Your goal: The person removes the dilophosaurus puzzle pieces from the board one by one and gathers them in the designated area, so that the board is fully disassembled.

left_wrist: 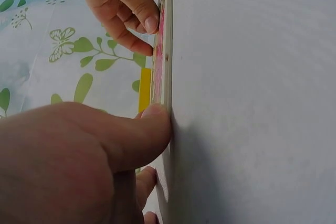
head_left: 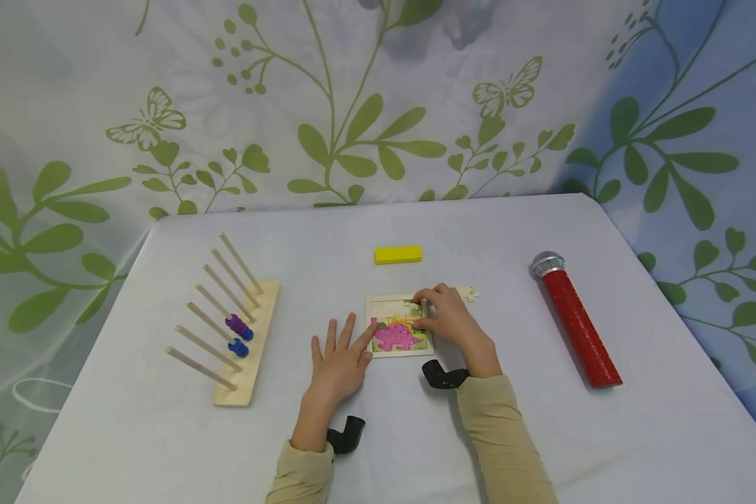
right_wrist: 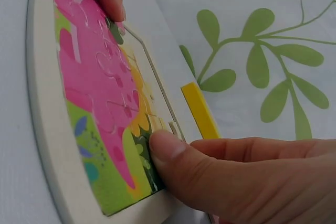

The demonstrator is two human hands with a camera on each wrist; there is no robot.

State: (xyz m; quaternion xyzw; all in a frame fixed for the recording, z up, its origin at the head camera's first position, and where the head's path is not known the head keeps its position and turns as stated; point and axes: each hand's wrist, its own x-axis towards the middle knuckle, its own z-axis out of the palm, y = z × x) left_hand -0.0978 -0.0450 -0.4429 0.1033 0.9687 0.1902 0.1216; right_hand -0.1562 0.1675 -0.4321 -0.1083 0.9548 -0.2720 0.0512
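Observation:
A small wooden-framed jigsaw puzzle with a pink dinosaur picture lies flat on the table, its far part showing bare pale board. My left hand rests beside it with fingers spread, the index fingertip on the picture's left part and the thumb by the near left corner. At the puzzle's right side my right hand pinches a green puzzle piece between thumb and fingers. The fingers partly hide that piece. A loose puzzle piece, pale side up, lies just beyond the right hand.
A yellow block lies behind the puzzle. On the left stands a wooden peg rack with several upright rods and a few blue and purple beads. A red toy microphone lies at right on the white-covered table.

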